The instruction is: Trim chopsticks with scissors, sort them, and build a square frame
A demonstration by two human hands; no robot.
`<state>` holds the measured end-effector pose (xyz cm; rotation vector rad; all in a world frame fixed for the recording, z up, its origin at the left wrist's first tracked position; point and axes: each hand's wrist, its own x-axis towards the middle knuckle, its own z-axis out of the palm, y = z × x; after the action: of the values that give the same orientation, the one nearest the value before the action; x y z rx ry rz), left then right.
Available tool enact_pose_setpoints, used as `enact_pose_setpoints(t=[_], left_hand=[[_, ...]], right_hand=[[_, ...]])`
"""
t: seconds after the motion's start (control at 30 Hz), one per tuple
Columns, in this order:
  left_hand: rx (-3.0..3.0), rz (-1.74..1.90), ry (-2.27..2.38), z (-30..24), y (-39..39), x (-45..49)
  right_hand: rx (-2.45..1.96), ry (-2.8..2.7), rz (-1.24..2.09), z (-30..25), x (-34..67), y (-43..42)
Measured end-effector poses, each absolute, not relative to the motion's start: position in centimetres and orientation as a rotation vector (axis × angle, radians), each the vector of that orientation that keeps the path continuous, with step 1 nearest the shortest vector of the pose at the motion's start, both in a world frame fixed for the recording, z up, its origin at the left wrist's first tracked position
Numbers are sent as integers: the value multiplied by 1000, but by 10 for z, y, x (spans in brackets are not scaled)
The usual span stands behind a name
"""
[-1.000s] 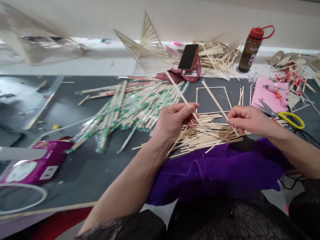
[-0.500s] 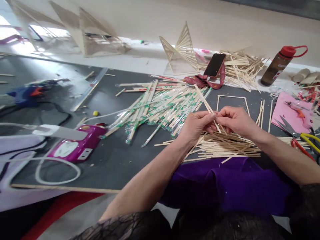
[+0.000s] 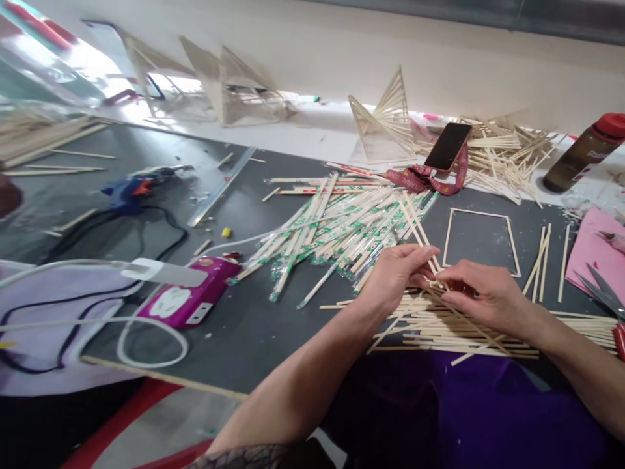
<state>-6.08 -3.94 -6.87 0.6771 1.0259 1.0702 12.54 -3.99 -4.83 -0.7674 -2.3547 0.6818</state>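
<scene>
My left hand [image 3: 393,277] pinches two or three thin wooden sticks [image 3: 415,228] that slant up and away to the left. My right hand [image 3: 481,296] meets it at the sticks' lower end, fingers closed on the same sticks. Both hands hover over a loose heap of bare sticks [image 3: 488,329] lying along the near edge of the dark mat [image 3: 273,326]. Purple cloth [image 3: 469,410] covers my lap below.
Wrapped chopsticks [image 3: 332,228] lie in a pile left of my hands. A stick rectangle [image 3: 481,241], a phone [image 3: 448,146] on a red lanyard, stick fan models [image 3: 385,120], a brown bottle [image 3: 583,156], scissors [image 3: 603,296], a pink glue gun [image 3: 188,299] and a blue one [image 3: 129,189] surround them.
My hands came together: the right hand brought its stick to the left hand's, and both now grip the same sticks. The view swung left and the hands sank towards the heap.
</scene>
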Motion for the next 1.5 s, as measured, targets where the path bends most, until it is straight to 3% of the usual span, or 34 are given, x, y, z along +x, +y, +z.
enact_pose_setpoints(t=[0.3,0.6,0.93,1.27,1.5], left_hand=[[759,1060,1036,-65,-42,-54],[832,1346,1142,-57,-38,-56],[1002,1567,1151,-52,-41,-57],[1002,1497,1105,-63,-35,-55],[1001,1432,1133,-62,-40,-50]], right_hand=[[-837,-2327,784,-41,128,-39],[-1167,-1975,1027,-16,143,-37],[-1123,-2514,894,-11,164,-59],[-1583,-2942,550,-24,190,-71],[-1481,-2633,818,-36,207,-59]])
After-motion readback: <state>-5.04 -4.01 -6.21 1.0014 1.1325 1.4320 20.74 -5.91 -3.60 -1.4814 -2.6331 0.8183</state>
